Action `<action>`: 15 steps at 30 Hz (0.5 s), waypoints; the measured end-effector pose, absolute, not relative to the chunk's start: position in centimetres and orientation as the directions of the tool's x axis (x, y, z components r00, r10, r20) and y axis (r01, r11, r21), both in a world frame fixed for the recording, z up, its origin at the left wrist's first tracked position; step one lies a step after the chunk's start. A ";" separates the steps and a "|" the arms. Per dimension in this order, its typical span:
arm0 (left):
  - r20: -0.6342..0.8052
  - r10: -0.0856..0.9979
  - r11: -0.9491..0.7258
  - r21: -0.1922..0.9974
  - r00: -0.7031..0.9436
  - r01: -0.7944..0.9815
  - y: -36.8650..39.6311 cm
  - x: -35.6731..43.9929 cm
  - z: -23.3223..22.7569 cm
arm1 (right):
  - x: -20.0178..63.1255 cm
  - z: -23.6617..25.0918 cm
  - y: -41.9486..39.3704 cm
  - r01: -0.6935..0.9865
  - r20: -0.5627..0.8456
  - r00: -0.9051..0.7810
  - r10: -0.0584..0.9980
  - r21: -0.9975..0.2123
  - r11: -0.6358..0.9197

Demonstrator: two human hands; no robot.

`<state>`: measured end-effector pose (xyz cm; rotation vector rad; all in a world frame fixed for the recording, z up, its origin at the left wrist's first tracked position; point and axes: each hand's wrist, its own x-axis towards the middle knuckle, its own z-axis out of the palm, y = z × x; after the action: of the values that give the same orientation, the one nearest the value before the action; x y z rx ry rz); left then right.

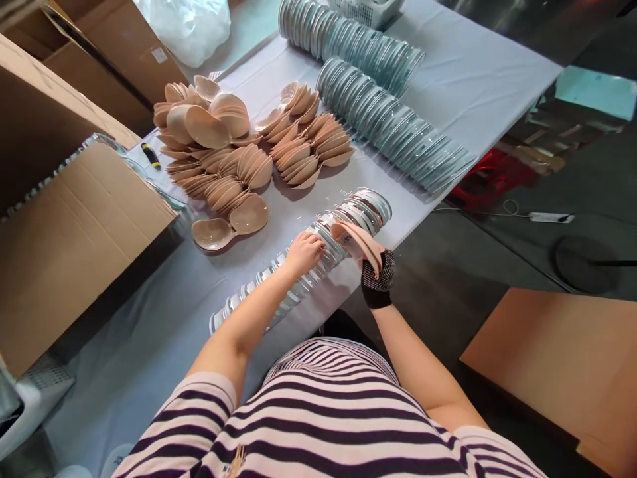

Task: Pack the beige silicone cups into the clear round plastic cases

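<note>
My right hand (378, 269), in a black dotted fingerless glove, grips a folded beige adhesive bra (361, 242) over the table's front edge. A small printed mark shows on its inner side. My left hand (306, 252) is bare, its fingers curled at the rim of a clear plastic shell in the front row (293, 289); the fingertips are partly hidden. Toward the far end of this row, several shells (365, 209) have beige showing between them. Across the table lie nested piles of beige bras (219, 159), with one bra (231, 222) spread apart nearest the front row.
Two long stacks of clear shells (393, 126) lie farther back, near a white basket (368, 10). A yellow-and-black tool (150, 155) lies by the open cardboard box (84, 245) on the left. Another carton (557, 365) stands at right, with a red stool (482, 179) beyond the table.
</note>
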<state>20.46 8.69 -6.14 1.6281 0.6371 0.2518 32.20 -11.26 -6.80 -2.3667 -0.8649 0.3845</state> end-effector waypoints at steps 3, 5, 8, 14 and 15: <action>-0.205 0.539 -0.025 0.966 0.817 0.258 8.9 20.7 -7.3 | 30.2 -6.9 -11.2 0.467 -0.026 0.792 0.610 -0.618 -0.633; -0.179 0.551 -0.064 0.965 0.815 0.255 8.8 20.5 -7.7 | 28.8 -7.0 -11.3 0.488 -0.102 0.750 0.654 -0.583 -0.650; -0.130 0.531 -0.200 0.941 0.838 0.273 8.8 20.3 -8.1 | 26.9 -8.0 -12.1 0.560 -0.192 0.660 0.726 -0.519 -0.646; -0.123 0.446 -0.611 0.681 0.886 0.403 8.6 19.8 -8.4 | 25.1 -10.2 -13.7 0.604 0.002 0.699 0.715 -0.536 -0.589; -0.115 0.460 -0.660 0.619 0.880 0.426 8.5 19.7 -8.5 | 25.2 -10.1 -13.5 0.600 0.005 0.704 0.710 -0.539 -0.591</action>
<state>19.71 8.48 -8.50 2.3782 0.6352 0.0668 25.19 -13.47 -10.11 -2.3988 -1.0012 0.2865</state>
